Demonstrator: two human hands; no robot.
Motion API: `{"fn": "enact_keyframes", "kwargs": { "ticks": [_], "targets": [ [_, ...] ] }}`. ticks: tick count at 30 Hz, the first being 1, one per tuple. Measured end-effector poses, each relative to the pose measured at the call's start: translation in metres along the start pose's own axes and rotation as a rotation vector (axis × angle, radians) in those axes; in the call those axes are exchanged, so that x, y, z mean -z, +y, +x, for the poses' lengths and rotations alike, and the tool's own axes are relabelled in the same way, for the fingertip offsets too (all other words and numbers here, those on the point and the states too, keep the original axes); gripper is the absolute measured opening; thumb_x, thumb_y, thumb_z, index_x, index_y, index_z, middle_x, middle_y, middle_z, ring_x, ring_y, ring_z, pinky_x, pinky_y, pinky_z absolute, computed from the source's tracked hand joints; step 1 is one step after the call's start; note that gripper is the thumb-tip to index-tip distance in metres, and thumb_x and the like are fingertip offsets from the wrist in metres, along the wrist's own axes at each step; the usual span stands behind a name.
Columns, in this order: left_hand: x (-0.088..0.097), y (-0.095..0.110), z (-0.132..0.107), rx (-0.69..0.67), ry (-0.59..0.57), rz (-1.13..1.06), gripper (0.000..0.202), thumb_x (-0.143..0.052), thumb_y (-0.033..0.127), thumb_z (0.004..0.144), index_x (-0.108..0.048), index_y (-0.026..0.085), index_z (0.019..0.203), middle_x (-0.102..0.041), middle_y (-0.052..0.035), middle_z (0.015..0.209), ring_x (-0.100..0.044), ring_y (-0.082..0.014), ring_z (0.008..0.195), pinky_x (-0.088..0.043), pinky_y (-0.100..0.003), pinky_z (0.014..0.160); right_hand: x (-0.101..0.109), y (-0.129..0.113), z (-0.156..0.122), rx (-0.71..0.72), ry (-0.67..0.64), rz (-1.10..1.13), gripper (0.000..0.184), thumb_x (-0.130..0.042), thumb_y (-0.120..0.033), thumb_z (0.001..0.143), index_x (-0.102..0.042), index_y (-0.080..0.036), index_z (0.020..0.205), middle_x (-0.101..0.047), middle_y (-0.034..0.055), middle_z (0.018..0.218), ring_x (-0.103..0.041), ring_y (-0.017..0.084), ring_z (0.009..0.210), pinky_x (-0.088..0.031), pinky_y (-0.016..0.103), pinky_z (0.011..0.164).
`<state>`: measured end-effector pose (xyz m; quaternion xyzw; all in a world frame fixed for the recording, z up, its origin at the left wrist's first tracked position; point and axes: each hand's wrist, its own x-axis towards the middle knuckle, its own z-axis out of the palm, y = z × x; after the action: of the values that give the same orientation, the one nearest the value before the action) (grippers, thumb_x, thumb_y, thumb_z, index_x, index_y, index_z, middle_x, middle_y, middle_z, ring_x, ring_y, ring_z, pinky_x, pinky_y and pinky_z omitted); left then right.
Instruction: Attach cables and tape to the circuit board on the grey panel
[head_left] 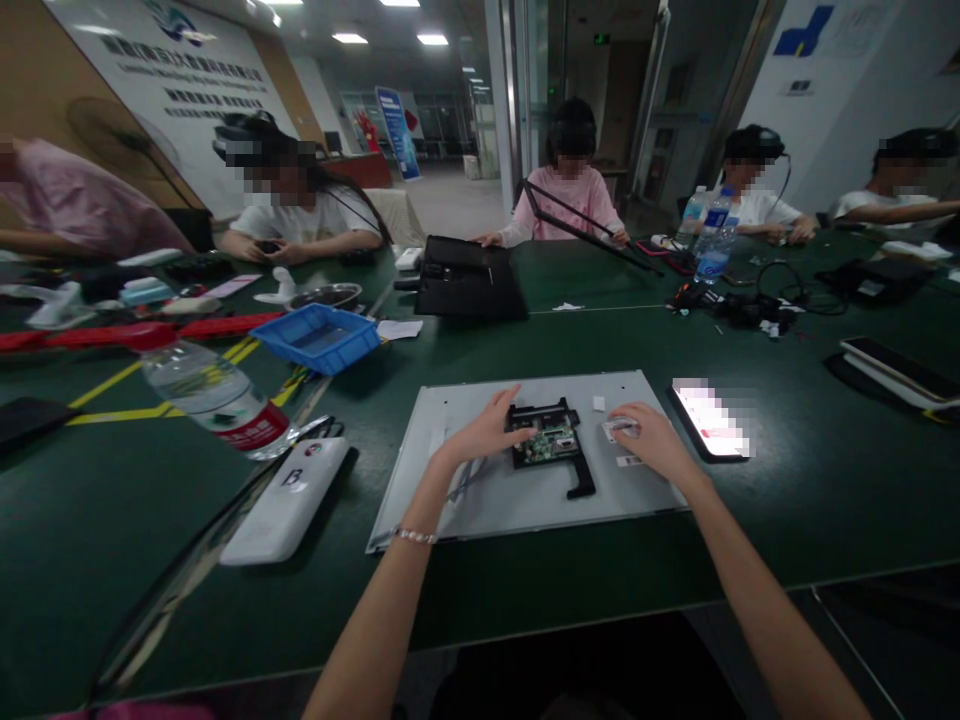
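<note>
At nine o'clock of the scene a clear water bottle with a red label lies on its side, and just below it rests a white case. A blue tray sits at ten o'clock.

In the middle of the green table lies a grey metal panel, flat, its long axis running from nine to three o'clock. On it sits a small green circuit board in a black bracket; the bracket has an L shape, its thin leg pointing toward six o'clock.

The left hand lies spread, fingers apart, on the panel, fingertips touching the nine o'clock edge of the board. The right hand rests at the board's three o'clock, fingers curled over a small white label; whether it pinches it I cannot tell.

A lit phone lies just beside the panel at three o'clock. Other people sit along the far edge.
</note>
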<state>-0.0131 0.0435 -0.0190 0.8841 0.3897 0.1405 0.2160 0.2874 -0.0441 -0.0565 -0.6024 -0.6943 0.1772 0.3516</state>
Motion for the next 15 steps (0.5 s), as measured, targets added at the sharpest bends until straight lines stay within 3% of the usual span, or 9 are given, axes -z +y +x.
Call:
{"fn": "enact_keyframes", "kwargs": {
  "ticks": [7, 15],
  "targets": [
    [0.008, 0.000, -0.020, -0.097, -0.147, -0.111, 0.099, -0.070, 0.044, 0.068, -0.011, 0.021, 0.145, -0.020, -0.0131, 0.149, -0.025, -0.0261, 0.135, -0.029, -0.040, 0.108, 0.005, 0.000, -0.005, -0.006, -0.110, 0.062, 0.026, -0.062, -0.024, 0.076, -0.066, -0.023, 0.102, -0.061, 0.0057, 0.108, -0.058, 0.020, 0.098, -0.047, 0.036, 0.084],
    [0.001, -0.003, -0.020, -0.099, -0.172, -0.183, 0.102, -0.071, 0.042, 0.064, -0.012, 0.021, 0.144, -0.015, -0.0126, 0.150, -0.019, -0.0290, 0.137, -0.019, -0.043, 0.111, 0.005, 0.005, -0.008, -0.028, -0.121, 0.091, 0.022, -0.056, -0.018, 0.080, -0.067, -0.022, 0.098, -0.063, 0.0052, 0.101, -0.061, 0.017, 0.089, -0.050, 0.032, 0.078]
  ]
}}
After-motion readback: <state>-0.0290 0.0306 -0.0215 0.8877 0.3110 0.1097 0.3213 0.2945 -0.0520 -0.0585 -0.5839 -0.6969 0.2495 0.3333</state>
